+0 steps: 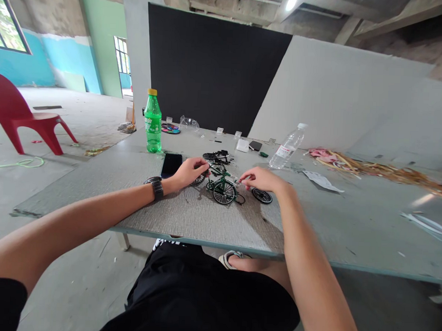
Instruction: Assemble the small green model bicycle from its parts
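At the bottom of the frame, a seated person's black shorts and a sandalled foot show beneath the near edge of a grey work table, both bare forearms reaching forward over it. Just above centre, the left hand, a dark wristwatch on its wrist, curls its fingers closed around the front end of a small green model bicycle, apparently steadying it upright on its wheels while the other hand works. The right hand pinches its fingertips together on a small part at the bicycle's rear side (too small to identify with confidence). A loose black spoked wheel lies flat on the table right below that hand, within easy reach.

Behind the bicycle, a cluster of loose black model parts sits close by, and a dark smartphone lies face up just left of the left hand, clear of the working area. Farther back, a green soda bottle with a yellow cap stands upright at left of centre, while a clear plastic water bottle lies tilted at right of centre. A heap of straw-like scraps trails along the table's right side.

At far left, a red plastic chair stands on the concrete floor; a black panel closes the background.
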`<act>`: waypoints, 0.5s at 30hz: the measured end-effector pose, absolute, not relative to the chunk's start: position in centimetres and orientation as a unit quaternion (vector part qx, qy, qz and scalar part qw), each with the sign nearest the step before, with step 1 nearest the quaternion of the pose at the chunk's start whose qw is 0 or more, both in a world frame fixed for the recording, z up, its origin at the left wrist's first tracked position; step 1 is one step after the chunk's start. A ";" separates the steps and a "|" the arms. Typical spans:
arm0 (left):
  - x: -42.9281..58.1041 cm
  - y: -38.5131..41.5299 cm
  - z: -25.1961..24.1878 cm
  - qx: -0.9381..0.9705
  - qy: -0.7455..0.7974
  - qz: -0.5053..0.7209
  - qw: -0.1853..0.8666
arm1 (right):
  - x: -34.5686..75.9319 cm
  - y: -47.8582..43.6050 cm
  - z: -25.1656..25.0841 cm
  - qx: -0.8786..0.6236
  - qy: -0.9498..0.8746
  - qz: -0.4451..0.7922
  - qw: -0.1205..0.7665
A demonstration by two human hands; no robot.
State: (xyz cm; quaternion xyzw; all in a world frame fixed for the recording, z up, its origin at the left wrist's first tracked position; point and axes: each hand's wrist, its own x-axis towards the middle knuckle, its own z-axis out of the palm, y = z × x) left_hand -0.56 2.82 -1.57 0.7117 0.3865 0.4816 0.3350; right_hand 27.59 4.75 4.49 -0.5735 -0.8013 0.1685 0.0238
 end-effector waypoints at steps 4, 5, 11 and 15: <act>-0.6 2.9 -1.7 0.717 0.385 0.479 0.329 | 27.5 4.4 4.7 -0.572 -0.807 0.147 0.026; -0.6 2.9 -1.7 0.717 0.384 0.479 0.330 | 27.5 4.4 4.7 -0.572 -0.807 0.144 0.029; -0.6 2.9 -1.7 0.720 0.385 0.478 0.325 | 27.7 4.7 4.5 -0.576 -0.799 0.165 0.049; -0.6 2.9 -1.6 0.722 0.382 0.477 0.325 | 27.4 4.6 4.5 -0.571 -0.805 0.157 0.023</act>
